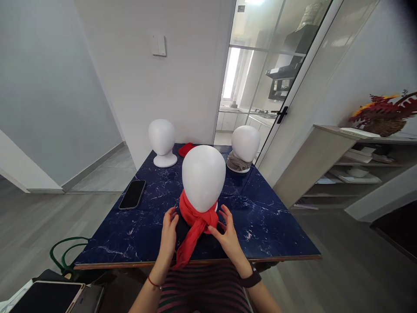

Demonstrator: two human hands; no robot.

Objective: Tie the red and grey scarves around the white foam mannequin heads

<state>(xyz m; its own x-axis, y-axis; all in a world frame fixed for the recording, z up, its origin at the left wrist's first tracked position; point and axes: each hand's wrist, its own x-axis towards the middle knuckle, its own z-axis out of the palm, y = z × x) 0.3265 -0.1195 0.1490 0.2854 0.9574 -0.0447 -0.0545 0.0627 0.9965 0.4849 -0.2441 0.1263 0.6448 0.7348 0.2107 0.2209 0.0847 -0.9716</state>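
Note:
A white mannequin head [203,176] stands at the middle of the table, close to me. Around its neck a red scarf [192,237] is wrapped and knotted in front, its tail hanging down over the table's near edge. To the left of the scarf is my left hand [169,230], fingers curved and apart, holding nothing. My right hand [228,237] is on the other side with fingers spread; its thumb tip is at the knot, and I cannot tell whether it touches.
Farther back are a bare white mannequin head [162,138], a red cloth [185,149] and another head [245,142] with a grey-brown scarf [238,163]. A phone [133,194] lies on the dark blue table [270,226]. A tablet [47,298] is at lower left, shelves [345,165] at right.

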